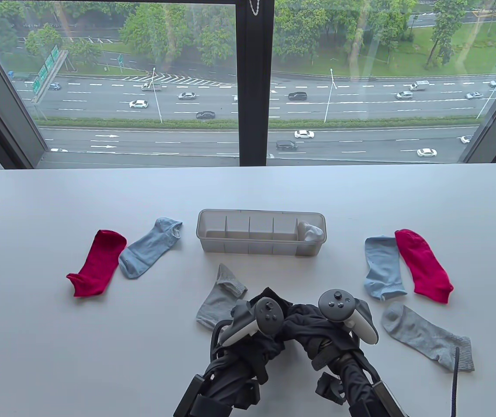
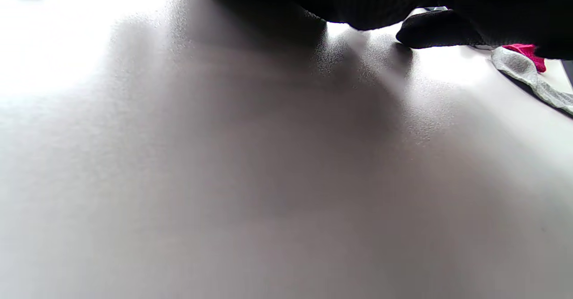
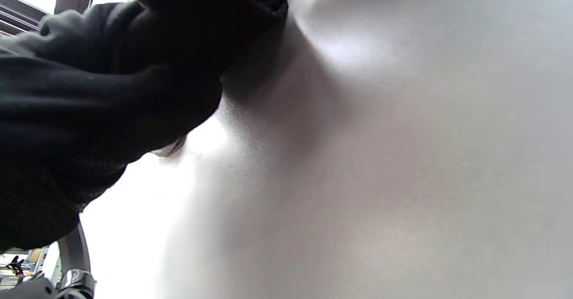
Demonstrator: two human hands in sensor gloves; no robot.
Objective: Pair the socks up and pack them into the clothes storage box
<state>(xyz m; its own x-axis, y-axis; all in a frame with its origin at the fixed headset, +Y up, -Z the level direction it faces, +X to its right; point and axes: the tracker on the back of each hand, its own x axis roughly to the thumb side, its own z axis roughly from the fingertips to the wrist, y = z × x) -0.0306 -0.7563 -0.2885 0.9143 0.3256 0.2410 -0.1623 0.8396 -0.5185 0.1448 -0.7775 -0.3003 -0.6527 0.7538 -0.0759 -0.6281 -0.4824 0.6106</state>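
1. Table view: the left hand (image 1: 252, 323) and right hand (image 1: 339, 317) meet over dark socks (image 1: 300, 323) bunched between them, near the table's (image 1: 57, 347) front edge. Whether fingers clamp the fabric cannot be told. The storage box (image 1: 261, 238) sits just beyond, a white sock (image 1: 311, 232) in its rightmost compartment.
2. Left wrist view: dark fabric (image 2: 380, 3) touches the tabletop.
3. Right wrist view: dark fabric (image 3: 89, 102) fills the left side.

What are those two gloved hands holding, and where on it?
Both hands, left and right, seem to bunch a dark black fabric bundle, probably socks, between them; exactly where the fingers grip cannot be told.
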